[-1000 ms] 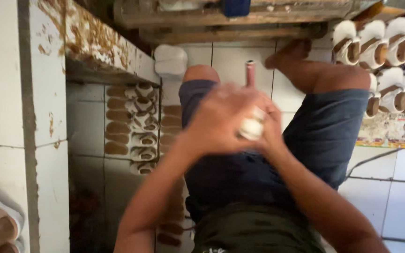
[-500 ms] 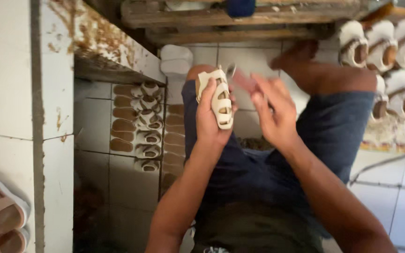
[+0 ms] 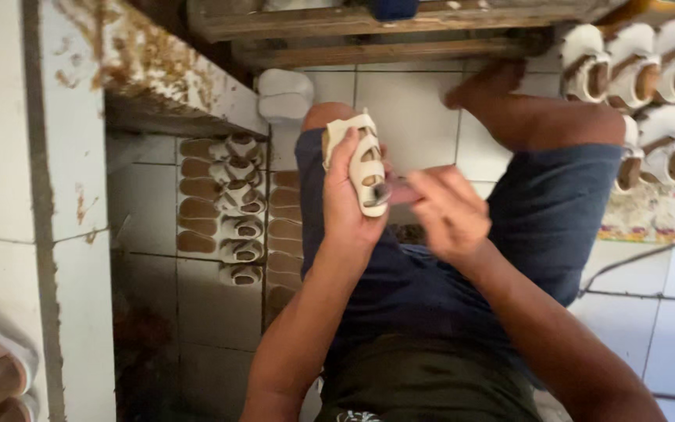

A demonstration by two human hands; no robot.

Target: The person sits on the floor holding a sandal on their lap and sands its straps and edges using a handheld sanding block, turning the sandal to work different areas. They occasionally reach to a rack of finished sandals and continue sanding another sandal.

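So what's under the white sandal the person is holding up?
Under the white sandal, held by the left hand, you can see a bent knee in blue shorts and white floor tiles. The right hand works beside it. The sandal's underside is hidden from view.

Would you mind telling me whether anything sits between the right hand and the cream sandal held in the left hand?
Nothing visible does. The left hand holds the cream sandal upright above the lap, and the right hand is right beside its lower end, its fingertips next to a small dark spot there.
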